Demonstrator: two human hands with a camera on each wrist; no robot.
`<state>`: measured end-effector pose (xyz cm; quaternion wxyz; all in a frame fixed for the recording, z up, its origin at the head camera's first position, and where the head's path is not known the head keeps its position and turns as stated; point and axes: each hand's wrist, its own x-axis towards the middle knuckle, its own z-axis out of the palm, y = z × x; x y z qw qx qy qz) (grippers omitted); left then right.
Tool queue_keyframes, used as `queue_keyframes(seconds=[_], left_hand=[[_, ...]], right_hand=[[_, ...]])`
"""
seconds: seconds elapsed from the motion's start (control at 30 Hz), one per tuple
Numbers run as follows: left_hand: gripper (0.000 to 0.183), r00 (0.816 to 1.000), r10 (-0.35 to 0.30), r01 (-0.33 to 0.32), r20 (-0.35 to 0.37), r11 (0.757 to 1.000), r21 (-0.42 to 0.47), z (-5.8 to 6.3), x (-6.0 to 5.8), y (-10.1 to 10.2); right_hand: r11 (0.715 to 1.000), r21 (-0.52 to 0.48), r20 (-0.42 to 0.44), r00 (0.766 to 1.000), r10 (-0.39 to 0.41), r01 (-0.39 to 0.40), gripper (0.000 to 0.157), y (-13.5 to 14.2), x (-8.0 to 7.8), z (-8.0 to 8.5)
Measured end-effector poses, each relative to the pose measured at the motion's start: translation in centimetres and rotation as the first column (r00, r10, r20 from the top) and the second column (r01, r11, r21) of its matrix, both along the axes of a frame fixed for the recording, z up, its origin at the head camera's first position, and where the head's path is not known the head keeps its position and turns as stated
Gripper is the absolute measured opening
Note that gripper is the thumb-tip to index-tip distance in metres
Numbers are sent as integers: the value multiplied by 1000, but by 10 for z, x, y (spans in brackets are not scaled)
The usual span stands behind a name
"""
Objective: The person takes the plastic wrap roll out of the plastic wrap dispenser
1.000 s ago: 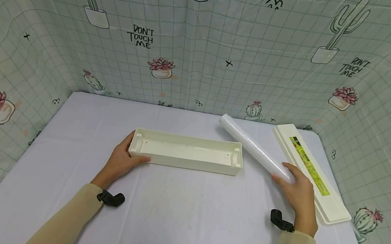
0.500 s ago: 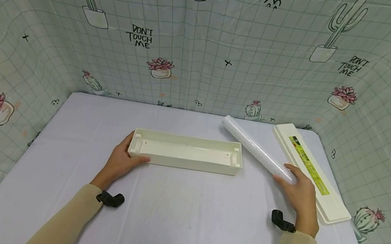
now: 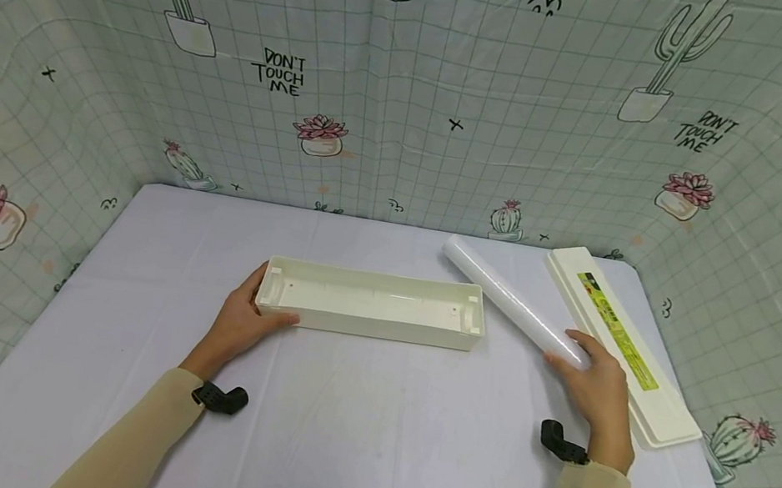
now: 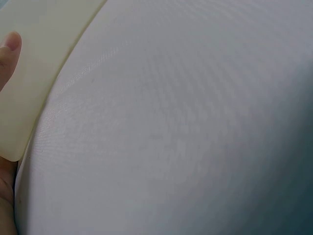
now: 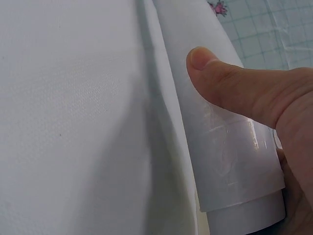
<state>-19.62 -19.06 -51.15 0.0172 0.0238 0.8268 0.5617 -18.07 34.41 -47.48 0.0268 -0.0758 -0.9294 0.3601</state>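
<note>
A long cream plastic box [image 3: 378,328], its open top facing up, lies across the middle of the table. At its left end my left hand [image 3: 244,323] grips it, thumb along the front wall and the other fingers behind the end. In the left wrist view the thumb [image 4: 10,54] lies against the box's wall. My right hand [image 3: 593,384] holds the near end of a roll of plastic wrap [image 3: 505,293], which slants away to the back left. The right wrist view shows the thumb on the wound film, with the white core [image 5: 247,215] sticking out below it.
Right of the roll lies a long cream lid [image 3: 667,424] with a yellow-green label [image 3: 617,328], slanted along the table's right edge. A white cloth covers the table [image 3: 332,438]. Grid-patterned curtain [image 3: 417,71] stands behind and at both sides.
The right hand and the roll have shifted slightly, the roll's far end dipping a little in the head view. The left hand and the box stay in place.
</note>
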Motion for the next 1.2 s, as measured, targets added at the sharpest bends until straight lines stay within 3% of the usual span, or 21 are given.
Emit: queue_keyframes(seconds=[1.2], left_hand=[[113, 1000, 6, -6, 4, 1000, -4, -2, 1, -1]], right_hand=[[1000, 28, 31, 999, 14, -14, 68, 1, 0, -7]])
